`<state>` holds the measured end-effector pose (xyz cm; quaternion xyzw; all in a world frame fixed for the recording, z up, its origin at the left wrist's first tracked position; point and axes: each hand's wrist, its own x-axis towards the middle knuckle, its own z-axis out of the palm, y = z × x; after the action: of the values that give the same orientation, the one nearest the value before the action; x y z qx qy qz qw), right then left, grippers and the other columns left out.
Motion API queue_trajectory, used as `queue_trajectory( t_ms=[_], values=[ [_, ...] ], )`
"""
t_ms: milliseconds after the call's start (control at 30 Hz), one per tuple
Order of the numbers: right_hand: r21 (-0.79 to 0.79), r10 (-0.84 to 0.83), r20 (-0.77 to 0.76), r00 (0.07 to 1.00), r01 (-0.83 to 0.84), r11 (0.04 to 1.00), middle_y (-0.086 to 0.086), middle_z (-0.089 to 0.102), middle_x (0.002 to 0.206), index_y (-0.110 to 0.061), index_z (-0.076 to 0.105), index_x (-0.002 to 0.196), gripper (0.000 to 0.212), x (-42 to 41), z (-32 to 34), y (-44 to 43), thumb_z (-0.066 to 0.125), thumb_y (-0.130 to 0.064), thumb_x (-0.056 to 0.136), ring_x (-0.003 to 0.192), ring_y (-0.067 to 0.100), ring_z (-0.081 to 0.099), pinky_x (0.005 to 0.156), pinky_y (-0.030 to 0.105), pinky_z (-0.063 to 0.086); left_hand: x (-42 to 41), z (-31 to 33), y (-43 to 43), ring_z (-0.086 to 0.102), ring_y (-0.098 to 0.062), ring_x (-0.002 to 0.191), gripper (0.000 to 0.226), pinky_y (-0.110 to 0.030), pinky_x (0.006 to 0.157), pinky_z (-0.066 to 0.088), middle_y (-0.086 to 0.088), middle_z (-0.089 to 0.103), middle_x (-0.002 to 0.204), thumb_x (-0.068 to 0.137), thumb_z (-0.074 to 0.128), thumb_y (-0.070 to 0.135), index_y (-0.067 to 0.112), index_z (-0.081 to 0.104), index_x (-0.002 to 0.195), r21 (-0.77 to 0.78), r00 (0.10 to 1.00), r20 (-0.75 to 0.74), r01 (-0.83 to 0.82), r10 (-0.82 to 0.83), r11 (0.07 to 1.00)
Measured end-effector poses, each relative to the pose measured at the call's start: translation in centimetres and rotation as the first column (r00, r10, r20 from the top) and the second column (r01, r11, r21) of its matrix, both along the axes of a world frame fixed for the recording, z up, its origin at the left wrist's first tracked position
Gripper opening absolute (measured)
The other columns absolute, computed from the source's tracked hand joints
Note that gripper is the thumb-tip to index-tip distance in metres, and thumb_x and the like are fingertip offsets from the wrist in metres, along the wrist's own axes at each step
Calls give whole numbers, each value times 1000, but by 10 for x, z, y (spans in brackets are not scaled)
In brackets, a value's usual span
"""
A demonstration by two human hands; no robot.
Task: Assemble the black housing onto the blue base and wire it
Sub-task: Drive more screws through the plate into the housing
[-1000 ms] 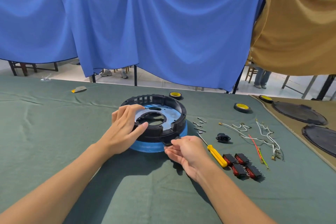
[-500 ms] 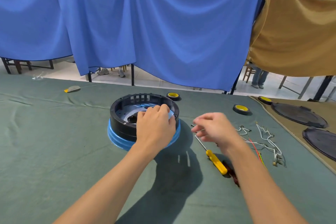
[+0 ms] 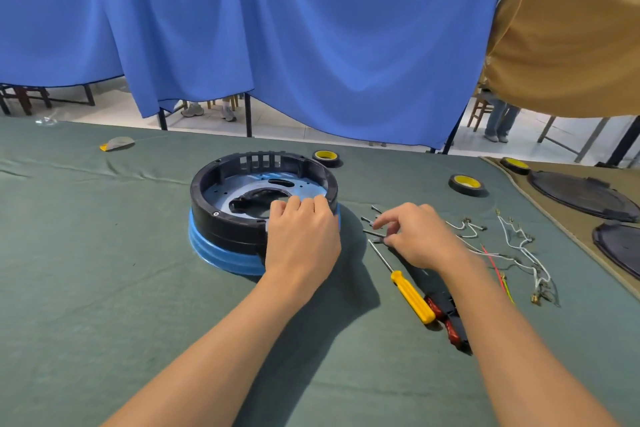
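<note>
Black housing [image 3: 221, 218] sits on the blue base [image 3: 225, 253]; left hand [image 3: 301, 239] grips its near rim, beside it right hand [image 3: 419, 236] pinches a screw [image 3: 374, 234]

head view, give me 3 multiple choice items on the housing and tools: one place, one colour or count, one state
1. Where does the screwdriver lie?
A. right of the blue base
B. inside the housing
C. left of the base

2. What colour is the screwdriver handle?
A. red
B. yellow
C. green

3. What is the left hand doing?
A. resting on the black housing rim
B. lying flat on the cloth
C. holding the screwdriver

Answers: 1 A, it lies on the green cloth beside the right hand. 2 B, the handle is yellow. 3 A, its fingers curl over the near rim.
</note>
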<state>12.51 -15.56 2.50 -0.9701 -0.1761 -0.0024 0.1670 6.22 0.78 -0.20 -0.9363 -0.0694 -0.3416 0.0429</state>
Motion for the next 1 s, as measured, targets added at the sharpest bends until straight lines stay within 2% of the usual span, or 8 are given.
queue_trajectory(
  t_ms=[200,300,467,600,700,767,900,1000],
  values=[
    [-62,6,41,999,-4,998,3,71,104,-30,75,105,19,0,-7,5,67,-23,89,94,24,62,84,39,54,-9,-6,15,55,-26,63,24,-35,65,39,-1,58,63,89,59,32,13,62,76,129,980,109,149,-163,980],
    [-39,1,68,998,2,999,5,71,102,-27,77,99,15,-2,-9,9,66,-22,89,93,26,62,84,43,55,-13,-9,23,55,-25,63,25,-36,65,39,0,57,63,91,56,34,14,62,78,190,975,141,142,-170,971],
    [-52,12,104,994,-6,999,4,69,100,-22,74,93,9,-3,-6,9,66,-21,90,91,22,60,80,38,54,-18,-14,29,55,-24,65,27,-36,64,40,0,57,66,91,59,37,12,66,83,193,966,210,110,-151,975],
    [183,27,145,989,-54,982,-3,69,90,-20,72,92,5,-7,12,9,68,-20,88,89,15,61,81,31,51,-18,-16,32,59,-25,66,30,-37,64,45,-2,64,71,90,62,38,8,68,87,182,954,236,145,-186,973],
    [400,68,189,980,-141,906,-7,69,86,-20,73,97,11,-16,24,19,67,-17,89,80,6,63,77,23,50,-16,-17,30,61,-26,67,27,-37,64,47,-3,66,71,87,67,35,9,69,83,109,950,254,161,-184,981],
    [492,86,205,975,-179,852,-10,70,79,-19,75,92,10,-21,26,29,68,-15,88,73,1,63,72,15,49,-16,-16,28,61,-26,67,26,-37,65,46,-4,67,72,88,66,35,9,69,82,83,953,249,158,-174,984],
    [569,98,240,966,-221,792,-8,71,74,-18,75,88,6,-27,24,43,70,-14,87,68,2,66,68,9,50,-16,-17,29,61,-27,67,25,-38,65,47,-4,67,72,88,66,34,9,69,83,82,952,250,160,-176,984],
    [560,113,284,952,-260,786,-15,68,73,-21,74,82,9,-29,21,48,71,-14,86,69,-8,61,68,2,44,-17,-18,29,61,-27,68,26,-39,65,46,-4,67,72,89,63,34,9,68,83,81,952,253,159,-174,984]
  ],
)
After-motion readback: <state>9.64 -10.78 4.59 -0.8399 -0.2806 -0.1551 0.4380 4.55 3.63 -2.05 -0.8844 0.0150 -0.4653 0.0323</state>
